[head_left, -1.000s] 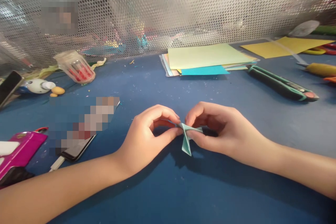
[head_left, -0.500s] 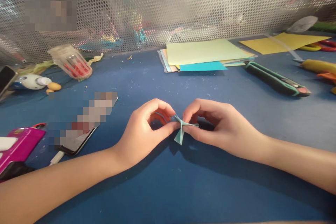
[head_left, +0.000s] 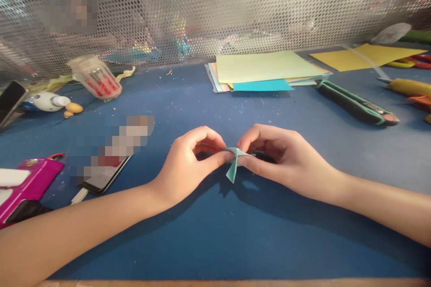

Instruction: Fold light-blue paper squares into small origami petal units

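Note:
Between my two hands is a small folded piece of light teal paper (head_left: 232,171), held just above the blue tabletop (head_left: 208,237). One narrow flap of it points down toward me, and other flaps spread to the sides. My left hand (head_left: 193,163) pinches the left flap between thumb and fingers. On the other side, my right hand (head_left: 276,154) grips the right flap the same way. Fingertips hide parts of the folds. A shadow of hands and paper falls on the table beneath.
Behind lies a stack of coloured paper (head_left: 262,67), with a yellow sheet (head_left: 363,56) to its right. A utility knife (head_left: 357,102) rests at right, near a yellow-handled tool (head_left: 407,87). Leftward are a phone (head_left: 104,177), a magenta object (head_left: 33,184), a jar (head_left: 97,78) and a bottle (head_left: 45,102).
The folded paper has tilted, so its upper flaps now look flatter and broader from above. Both hands keep their pinch and have shifted only slightly. The camera view has moved a little.

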{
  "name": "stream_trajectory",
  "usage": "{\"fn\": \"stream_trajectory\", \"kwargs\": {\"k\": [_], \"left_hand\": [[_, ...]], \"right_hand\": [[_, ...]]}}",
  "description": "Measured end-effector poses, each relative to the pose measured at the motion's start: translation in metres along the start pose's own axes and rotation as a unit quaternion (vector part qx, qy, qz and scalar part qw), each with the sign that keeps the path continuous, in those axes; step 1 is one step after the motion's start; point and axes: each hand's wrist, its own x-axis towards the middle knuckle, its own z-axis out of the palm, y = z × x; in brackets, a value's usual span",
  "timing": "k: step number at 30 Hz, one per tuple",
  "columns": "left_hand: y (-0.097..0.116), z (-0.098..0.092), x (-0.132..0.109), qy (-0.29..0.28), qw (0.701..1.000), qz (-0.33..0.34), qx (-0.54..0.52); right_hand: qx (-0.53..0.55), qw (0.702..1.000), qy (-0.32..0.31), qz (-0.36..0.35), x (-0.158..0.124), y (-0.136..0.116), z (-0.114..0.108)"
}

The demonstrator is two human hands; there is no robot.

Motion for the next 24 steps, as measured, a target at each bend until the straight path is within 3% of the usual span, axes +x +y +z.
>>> {"fn": "stream_trajectory", "kwargs": {"k": [17, 24], "left_hand": [[-0.0031, 0.0, 0.0001, -0.066, 0.997, -0.009, -0.022], [-0.0025, 0.0009, 0.0007, -0.053, 0.998, -0.009, -0.037]], "right_hand": [[0.023, 1.0, -0.02, 0.007, 0.0016, 0.0052, 0.0006], [-0.062, 0.997, 0.043, -0.029, 0.0009, 0.0033, -0.0009]]}}
